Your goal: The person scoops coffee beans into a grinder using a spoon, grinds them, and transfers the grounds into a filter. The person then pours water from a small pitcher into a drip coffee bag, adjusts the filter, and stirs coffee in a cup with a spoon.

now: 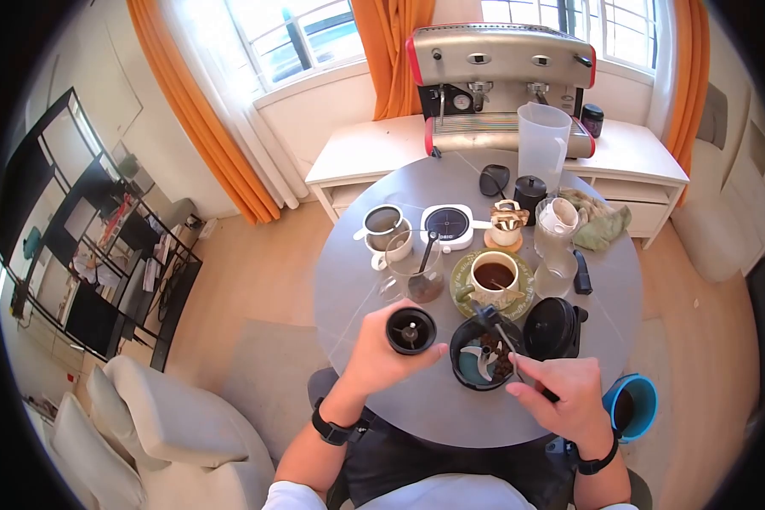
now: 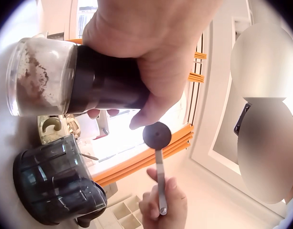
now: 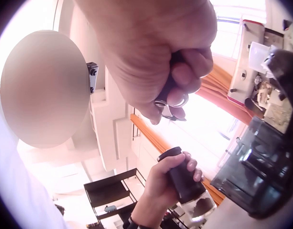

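"Leftmost item, and the left hand [image 1: 374, 357]?"

"Clamped round the grinder [image 1: 411, 331], raised by the table's [image 1: 399, 416] near edge. Top open; brown residue in its jar [image 2: 46, 95]."

"Next?"

"Bowl [image 1: 457, 364], at the near edge: blades [image 1: 483, 363] and beans [image 1: 503, 367] inside."

"Right hand [image 1: 565, 395]?"

"Fingers closed on the crank [image 1: 506, 336], apart from the grinder. Lid [image 1: 554, 327] just right of the bowl."

"Progress?"

"Judged: grinder opened, done. Crank unfitted, outstanding. Whether any beans are inside the grinder, cannot tell."
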{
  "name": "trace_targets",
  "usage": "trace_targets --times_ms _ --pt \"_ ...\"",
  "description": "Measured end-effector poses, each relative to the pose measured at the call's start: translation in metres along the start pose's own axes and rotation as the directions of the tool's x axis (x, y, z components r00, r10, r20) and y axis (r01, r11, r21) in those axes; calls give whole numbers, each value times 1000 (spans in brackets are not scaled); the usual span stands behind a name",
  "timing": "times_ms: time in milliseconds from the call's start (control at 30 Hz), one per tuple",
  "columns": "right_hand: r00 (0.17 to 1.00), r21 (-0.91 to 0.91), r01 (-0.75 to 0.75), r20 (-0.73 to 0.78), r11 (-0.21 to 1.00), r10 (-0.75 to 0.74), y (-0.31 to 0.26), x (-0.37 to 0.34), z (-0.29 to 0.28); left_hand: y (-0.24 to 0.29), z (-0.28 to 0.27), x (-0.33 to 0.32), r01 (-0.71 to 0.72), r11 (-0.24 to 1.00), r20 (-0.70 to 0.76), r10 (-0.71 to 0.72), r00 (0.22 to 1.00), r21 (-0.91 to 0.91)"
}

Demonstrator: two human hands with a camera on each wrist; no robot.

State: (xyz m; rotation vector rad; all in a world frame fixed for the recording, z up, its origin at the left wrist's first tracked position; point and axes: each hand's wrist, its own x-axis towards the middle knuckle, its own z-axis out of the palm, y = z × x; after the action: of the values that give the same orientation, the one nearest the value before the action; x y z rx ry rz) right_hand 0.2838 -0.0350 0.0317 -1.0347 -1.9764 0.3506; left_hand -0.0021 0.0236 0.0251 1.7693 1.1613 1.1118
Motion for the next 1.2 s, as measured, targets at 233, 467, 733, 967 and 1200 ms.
trace_targets --times_ms 233,467,733,967,1200 --pt "876 -430 481 241 764 -417 -20 31 18 3 6 -8 34 993 71 -26 997 -116" --pt "702 -409 695 564 592 -435 -29 32 12 4 -8 -8 20 995 228 4 974 -102" --pt "560 -341 816 670 467 -488 -44 41 0 10 -27 -7 41 987 435 30 900 -153" --pt "594 -395 803 596 447 -540 -42 43 7 27 -35 -11 0 996 317 27 948 -86" --pt "977 6 197 -86 980 -196 -11 43 -36 56 -66 13 42 892 237 74 969 -451"
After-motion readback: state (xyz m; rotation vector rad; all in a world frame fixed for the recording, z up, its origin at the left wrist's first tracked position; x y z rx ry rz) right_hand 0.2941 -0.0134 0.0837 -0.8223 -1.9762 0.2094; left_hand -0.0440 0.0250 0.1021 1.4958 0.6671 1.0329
